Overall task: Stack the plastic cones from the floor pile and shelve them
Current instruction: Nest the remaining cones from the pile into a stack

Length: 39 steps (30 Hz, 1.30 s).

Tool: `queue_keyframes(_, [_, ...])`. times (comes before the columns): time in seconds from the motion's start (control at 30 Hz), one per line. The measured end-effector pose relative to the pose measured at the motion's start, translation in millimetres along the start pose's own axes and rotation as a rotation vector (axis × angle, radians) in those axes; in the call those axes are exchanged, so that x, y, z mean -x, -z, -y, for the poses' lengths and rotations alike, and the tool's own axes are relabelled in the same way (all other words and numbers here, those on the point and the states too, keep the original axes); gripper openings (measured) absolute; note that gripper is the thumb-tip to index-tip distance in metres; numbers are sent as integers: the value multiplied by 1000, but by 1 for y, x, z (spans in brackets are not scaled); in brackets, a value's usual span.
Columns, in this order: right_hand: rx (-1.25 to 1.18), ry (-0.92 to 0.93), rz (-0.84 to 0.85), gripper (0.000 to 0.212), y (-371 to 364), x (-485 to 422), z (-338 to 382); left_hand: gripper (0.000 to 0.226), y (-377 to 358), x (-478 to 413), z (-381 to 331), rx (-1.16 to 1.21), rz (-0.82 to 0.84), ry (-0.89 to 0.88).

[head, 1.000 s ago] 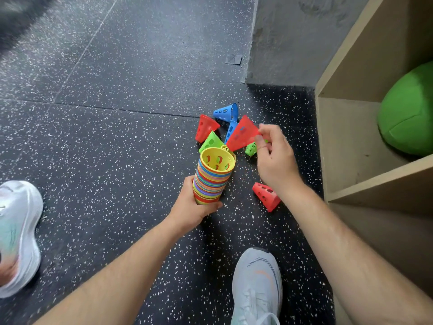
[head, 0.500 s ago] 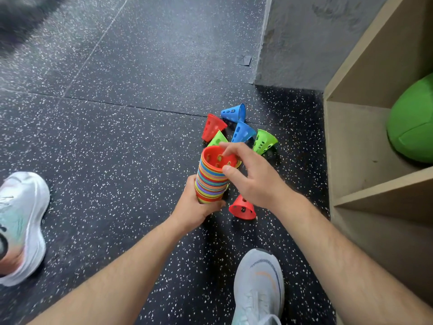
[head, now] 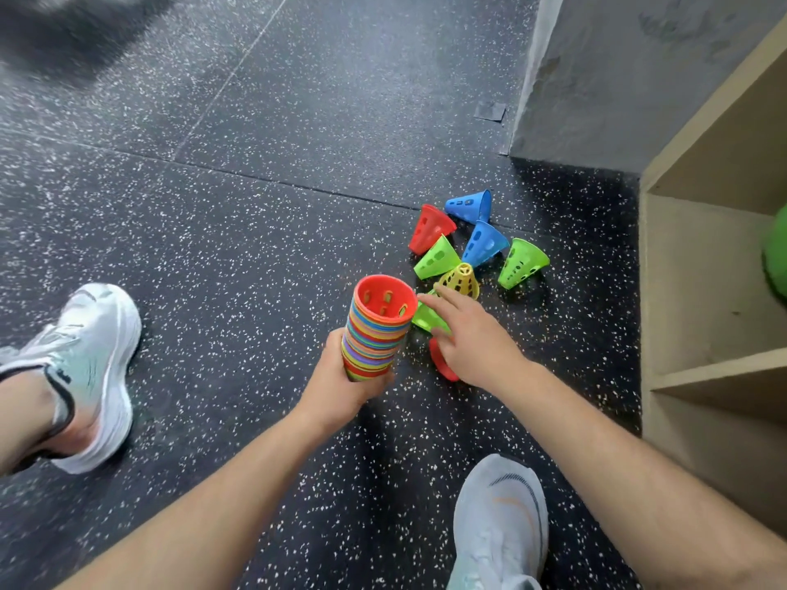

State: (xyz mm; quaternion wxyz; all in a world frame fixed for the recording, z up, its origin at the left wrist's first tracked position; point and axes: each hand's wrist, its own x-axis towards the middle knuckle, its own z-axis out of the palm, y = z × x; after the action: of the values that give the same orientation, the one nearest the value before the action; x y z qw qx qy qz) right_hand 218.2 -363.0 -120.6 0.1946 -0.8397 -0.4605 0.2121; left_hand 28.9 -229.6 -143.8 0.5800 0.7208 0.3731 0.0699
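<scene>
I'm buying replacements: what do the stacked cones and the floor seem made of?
Stacked cones: thin moulded plastic, slightly glossy; bright solid colours, slotted walls, tight nesting. Floor: likely rubber matting, matte; black with pale flecks, tile seams.

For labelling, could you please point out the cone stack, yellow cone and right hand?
cone stack [head: 370,338], head view, striped side wall.
yellow cone [head: 462,283], head view, perforated side.
right hand [head: 477,347], head view, back of hand.

I see a black floor [head: 255,249] flecked white, a stack [head: 374,334] banded in many colours with red uppermost, loose blue cones [head: 470,205], a red cone [head: 430,229], green cones [head: 521,262], a yellow cone [head: 460,281], white shoes [head: 93,368], a tan shelf [head: 698,270].
</scene>
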Motion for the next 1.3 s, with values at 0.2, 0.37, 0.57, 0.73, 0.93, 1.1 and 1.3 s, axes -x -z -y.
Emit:
queue_keyframes(0.2, [124, -112, 18, 45, -17, -29, -10, 65, 0, 1, -7, -6, 46, 0])
queue_keyframes(0.37, [8, -112, -114, 16, -10, -35, -11, 71, 6, -2, -1, 28, 44, 31])
queue_keyframes(0.57, [-298, -121, -263, 2, 18, -20, 2, 69, 12, -9, 10, 35, 51, 29])
queue_keyframes(0.73, [-456, -73, -433, 6, 41, -9, 16, 63, 10, -8, 3, -4, 55, 13])
queue_keyframes(0.93, [-495, 89, -520, 8, 69, 4, 35, 63, 5, -8, 0, -86, 96, -18])
queue_keyframes(1.1, [-531, 139, -609, 10, 74, 11, 32, 66, 1, -9, -4, -139, 101, -50])
queue_keyframes(1.3, [-399, 165, -136, 15, 46, 24, 44, 69, -1, -8, -3, -157, 69, -54])
